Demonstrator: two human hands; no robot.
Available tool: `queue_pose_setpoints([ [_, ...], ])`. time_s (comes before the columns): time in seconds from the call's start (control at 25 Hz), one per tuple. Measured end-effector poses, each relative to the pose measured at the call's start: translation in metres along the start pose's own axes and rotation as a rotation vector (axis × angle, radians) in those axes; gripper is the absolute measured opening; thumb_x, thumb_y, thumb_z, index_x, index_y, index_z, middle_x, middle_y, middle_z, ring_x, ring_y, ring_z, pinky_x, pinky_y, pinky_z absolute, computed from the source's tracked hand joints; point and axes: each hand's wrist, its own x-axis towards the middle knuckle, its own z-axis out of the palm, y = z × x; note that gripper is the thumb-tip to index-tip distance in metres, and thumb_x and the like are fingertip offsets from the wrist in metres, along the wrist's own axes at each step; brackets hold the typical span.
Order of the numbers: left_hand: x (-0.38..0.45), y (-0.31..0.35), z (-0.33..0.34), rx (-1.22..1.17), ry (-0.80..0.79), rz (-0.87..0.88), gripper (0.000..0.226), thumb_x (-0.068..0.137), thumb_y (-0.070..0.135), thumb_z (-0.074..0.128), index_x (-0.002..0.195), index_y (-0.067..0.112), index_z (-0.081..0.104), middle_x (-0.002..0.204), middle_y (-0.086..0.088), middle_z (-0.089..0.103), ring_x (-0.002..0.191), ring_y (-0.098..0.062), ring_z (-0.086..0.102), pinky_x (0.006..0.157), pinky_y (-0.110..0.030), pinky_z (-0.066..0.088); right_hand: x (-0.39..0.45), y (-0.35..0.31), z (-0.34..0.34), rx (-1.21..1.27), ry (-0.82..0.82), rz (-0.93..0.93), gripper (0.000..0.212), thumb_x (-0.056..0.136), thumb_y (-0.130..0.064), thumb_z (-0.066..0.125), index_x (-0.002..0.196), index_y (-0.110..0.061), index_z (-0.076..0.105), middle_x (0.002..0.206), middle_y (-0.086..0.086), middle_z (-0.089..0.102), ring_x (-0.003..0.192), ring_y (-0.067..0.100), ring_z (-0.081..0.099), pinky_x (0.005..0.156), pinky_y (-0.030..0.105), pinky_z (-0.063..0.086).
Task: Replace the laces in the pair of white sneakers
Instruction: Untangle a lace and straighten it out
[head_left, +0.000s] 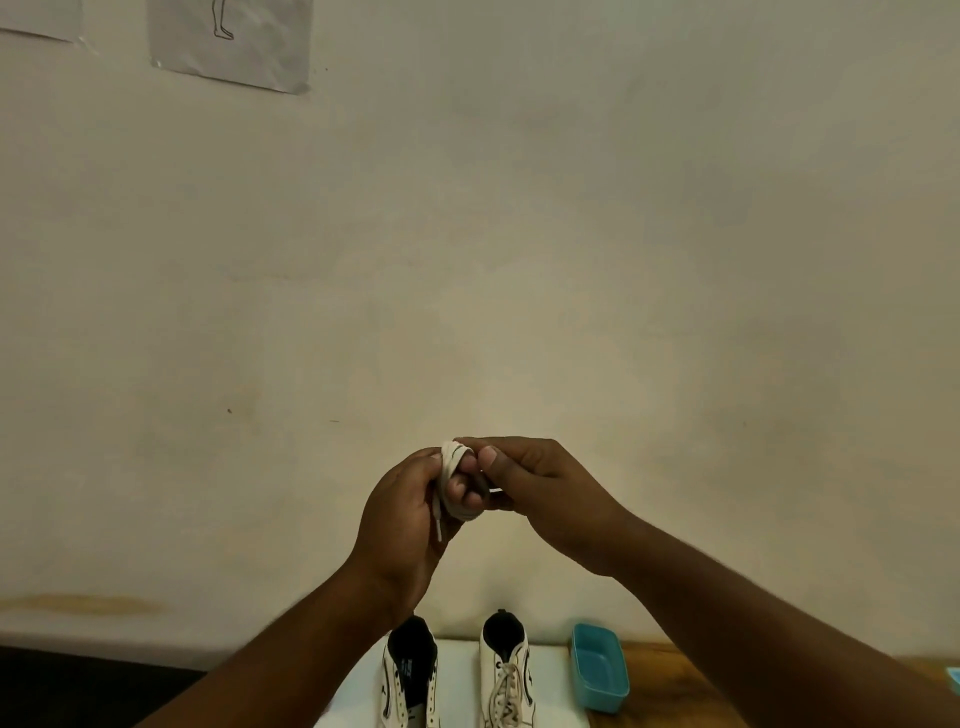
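Both my hands are raised in front of the wall, close together. My left hand (410, 512) holds a bundled white shoelace (451, 480) wound around its fingers, one tip hanging down. My right hand (540, 488) pinches the same lace at the top of the bundle. Below, two white sneakers stand side by side on a white mat (550, 680). The left sneaker (410, 675) has bare eyelets and no lace. The right sneaker (506, 675) is laced with a white lace.
A teal plastic tray (600, 667) sits to the right of the sneakers on the wooden table (654, 680). A plain wall fills most of the view, with paper sheets (234, 41) taped at the upper left.
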Motion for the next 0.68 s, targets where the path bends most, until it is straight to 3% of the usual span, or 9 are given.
queue_pose_setpoints([
  [0.12,-0.003,0.000,0.003,-0.078,0.016,-0.044,0.039,0.104,0.015,0.030,0.080,0.004,0.059,0.062,-0.006,0.046,0.059,-0.017,0.050,0.076,-0.033,0.050,-0.005,0.014,0.002,0.020,0.036,0.003,0.029,0.109,-0.018,0.050,0.127,-0.014,0.073,0.114,0.013,0.075,0.114,0.030,0.070,0.103,0.052,0.055],
  [0.32,0.000,-0.010,0.007,-0.019,0.134,0.001,0.047,0.103,0.013,0.033,0.070,0.009,0.066,0.059,-0.005,0.048,0.056,-0.016,0.050,0.070,-0.032,0.053,-0.008,0.022,0.016,0.007,0.272,-0.069,0.022,0.099,-0.007,0.065,0.114,-0.014,0.080,0.103,0.000,0.080,0.102,0.014,0.074,0.089,0.025,0.056],
  [0.56,0.001,-0.024,0.006,0.200,0.267,0.080,0.043,0.103,0.023,0.040,0.073,0.021,0.071,0.074,-0.004,0.061,0.080,-0.019,0.053,0.086,-0.037,0.043,-0.003,0.026,0.022,0.036,0.362,-0.088,0.020,0.098,-0.008,0.067,0.112,-0.013,0.080,0.103,-0.003,0.080,0.104,0.011,0.074,0.092,0.024,0.056],
  [0.68,0.002,-0.027,0.012,0.278,0.274,0.065,0.040,0.106,0.030,0.036,0.095,0.021,0.074,0.099,-0.002,0.072,0.097,-0.016,0.063,0.092,-0.036,0.049,0.000,0.028,0.023,0.023,0.450,-0.108,0.019,0.098,-0.010,0.068,0.111,-0.015,0.080,0.100,-0.006,0.080,0.101,0.008,0.074,0.087,0.019,0.055],
])
